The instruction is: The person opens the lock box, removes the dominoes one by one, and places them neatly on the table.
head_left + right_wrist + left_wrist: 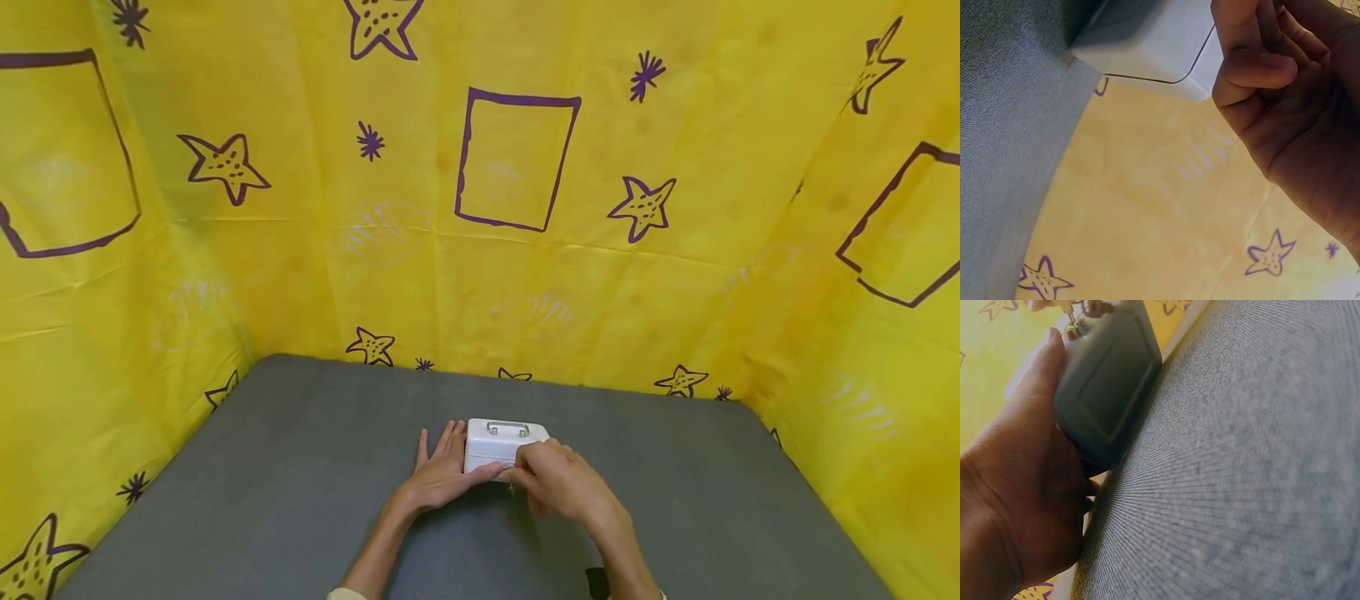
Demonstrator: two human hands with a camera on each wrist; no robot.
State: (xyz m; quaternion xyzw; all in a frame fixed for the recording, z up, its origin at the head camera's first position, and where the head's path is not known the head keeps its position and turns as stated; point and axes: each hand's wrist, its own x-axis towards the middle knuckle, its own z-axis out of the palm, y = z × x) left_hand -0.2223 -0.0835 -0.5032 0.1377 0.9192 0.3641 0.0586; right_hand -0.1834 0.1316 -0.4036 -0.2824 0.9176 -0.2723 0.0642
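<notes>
A small white cash box [487,447] with a metal carrying handle [508,428] on its lid stands on the grey table. My left hand [441,477] rests against its left side, fingers straight and spread, thumb reaching along the front. In the left wrist view that thumb lies close to the round metal lock [1074,330] on the front. My right hand [566,483] is at the front right of the box, fingers curled, pinching a key [1067,309] at the lock. Its fingers hide most of the key in the head view. The lid is down.
The grey tabletop [300,500] spreads around the box on all sides. Yellow cloth [315,275] with purple stars and frames hangs along the back and both sides of the table.
</notes>
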